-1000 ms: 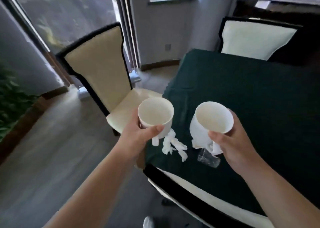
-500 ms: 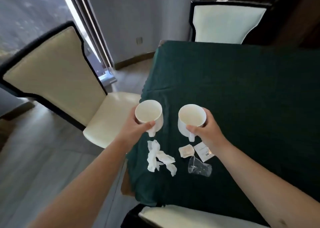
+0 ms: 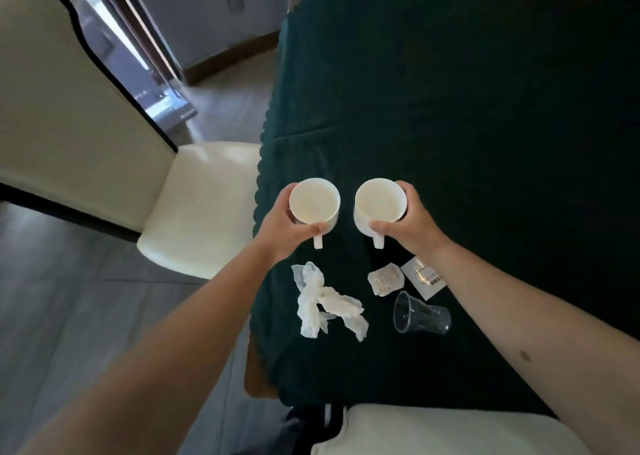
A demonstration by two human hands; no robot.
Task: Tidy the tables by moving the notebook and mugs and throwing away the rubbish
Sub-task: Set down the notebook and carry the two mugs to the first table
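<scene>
Over the green-clothed worktop [image 3: 485, 108], each hand's grip, left hand [image 3: 282, 227] and right hand [image 3: 412, 222], has brought its white mug, left mug [image 3: 314, 202] and right mug [image 3: 380, 202], lower and forward, seemingly to set down beyond the tissue [image 3: 322, 304] and plastic cup [image 3: 420, 314].

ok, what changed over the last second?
Both mugs came down toward the table: left hand grips left mug, right hand right mug, whether landed is unclear. Tissue, packets and plastic cup stayed put.
</scene>
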